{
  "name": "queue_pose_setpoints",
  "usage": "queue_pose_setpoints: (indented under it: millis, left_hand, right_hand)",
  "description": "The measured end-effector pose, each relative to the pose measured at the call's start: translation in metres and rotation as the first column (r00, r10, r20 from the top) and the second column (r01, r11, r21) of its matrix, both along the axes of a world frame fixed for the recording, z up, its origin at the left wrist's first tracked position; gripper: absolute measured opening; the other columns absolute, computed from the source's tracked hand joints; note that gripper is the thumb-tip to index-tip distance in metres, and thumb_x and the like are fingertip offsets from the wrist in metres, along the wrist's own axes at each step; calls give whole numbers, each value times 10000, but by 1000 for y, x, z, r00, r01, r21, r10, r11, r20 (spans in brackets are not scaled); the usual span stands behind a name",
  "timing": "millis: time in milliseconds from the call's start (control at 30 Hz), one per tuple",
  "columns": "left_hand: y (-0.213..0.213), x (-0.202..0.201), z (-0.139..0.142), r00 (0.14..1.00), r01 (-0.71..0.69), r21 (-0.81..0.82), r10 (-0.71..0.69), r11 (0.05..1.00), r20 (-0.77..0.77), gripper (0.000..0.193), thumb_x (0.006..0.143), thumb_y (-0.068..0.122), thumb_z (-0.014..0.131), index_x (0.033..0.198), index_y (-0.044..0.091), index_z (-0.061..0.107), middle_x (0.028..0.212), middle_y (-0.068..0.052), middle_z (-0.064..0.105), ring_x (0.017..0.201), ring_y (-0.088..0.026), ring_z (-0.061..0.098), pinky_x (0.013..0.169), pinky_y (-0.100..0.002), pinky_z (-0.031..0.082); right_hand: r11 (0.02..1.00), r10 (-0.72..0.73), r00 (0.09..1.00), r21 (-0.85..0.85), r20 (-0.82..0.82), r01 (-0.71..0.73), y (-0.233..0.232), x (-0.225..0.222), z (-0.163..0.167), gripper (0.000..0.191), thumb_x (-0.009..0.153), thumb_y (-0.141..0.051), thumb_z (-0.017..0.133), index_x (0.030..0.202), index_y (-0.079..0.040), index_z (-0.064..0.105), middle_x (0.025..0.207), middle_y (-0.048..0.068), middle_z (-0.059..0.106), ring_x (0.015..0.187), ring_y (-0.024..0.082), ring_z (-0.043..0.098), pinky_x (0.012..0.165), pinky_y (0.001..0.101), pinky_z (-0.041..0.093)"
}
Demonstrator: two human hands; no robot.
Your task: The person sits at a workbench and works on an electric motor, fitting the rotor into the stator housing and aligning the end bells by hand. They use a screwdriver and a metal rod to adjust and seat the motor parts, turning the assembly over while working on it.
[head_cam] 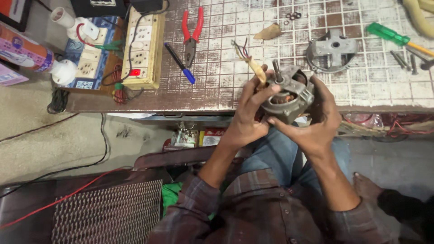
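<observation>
Nearest the camera are a plaid shirt (266, 212) and jeans (275, 153), the person seated with a woven stool (108, 212) at the left. Above the lap, both hands hold a small motor (289, 97) in the air, just off the desk (217, 97) edge. The left hand (247, 115) curls around its left side, fingertips pressed near the shaft and the sleeved wires (251, 61) that stick up from it. The right hand (323, 119) cups the far side and underside, fingers wrapped shut on the housing. The motor is open at the top: copper windings show and its end cover (333, 49) lies apart on the desk, so the casing is already partly taken down, while the body itself is in one piece. Farther off lie loose screws (406, 59), a green screwdriver (391, 36), red pliers (192, 31), a blue pen (180, 63), small washers (293, 16) and a switchboard (142, 49) with a red lamp lit.
</observation>
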State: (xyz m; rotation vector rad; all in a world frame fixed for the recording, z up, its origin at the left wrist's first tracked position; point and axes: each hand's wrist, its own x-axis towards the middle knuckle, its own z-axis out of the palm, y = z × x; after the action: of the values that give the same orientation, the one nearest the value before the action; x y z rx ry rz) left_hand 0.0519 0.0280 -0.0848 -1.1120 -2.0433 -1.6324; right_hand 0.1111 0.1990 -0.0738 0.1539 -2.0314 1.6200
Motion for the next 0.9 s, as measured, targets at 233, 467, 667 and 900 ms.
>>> queue_pose_setpoints:
  millis: [233,467,667,900]
  left_hand:
    - [23,29,-12,970,184,263,-218,947,109,1171,904,53,825,1693,314,0,1760,-113,103,1604,-259,207,1312,-390,298]
    - [47,49,-28,449,419,675,-785,607,427,1264,806,586,840,1740,139,115,1723,-165,213,1611,-273,261,1345,-427,262]
    - [76,70,-36,491,245,682,-695,689,525,1256,763,615,888,1658,49,212,1581,-133,435,1456,-268,475,1251,-459,414]
    - [65,83,-41,612,194,721,-656,666,441,1195,811,568,869,1653,11,229,1576,-100,465,1434,-206,495,1214,-385,438]
  right_hand:
    - [970,-209,952,79,-225,231,17,45,-14,1079,670,-316,1012,1513,35,436,1407,167,581,1282,248,641,1139,370,560]
    - [970,-239,958,-88,-156,227,24,75,-13,1120,660,-476,981,1510,33,456,1422,139,608,1262,209,612,1182,353,533]
    - [964,-204,976,-188,-78,187,12,85,-7,1170,669,-495,1000,1533,37,417,1442,169,585,1308,238,606,1189,370,505]
    - [918,-176,976,337,-124,209,29,101,9,1170,575,-382,896,1547,23,384,1619,259,363,1550,344,349,1264,446,356]
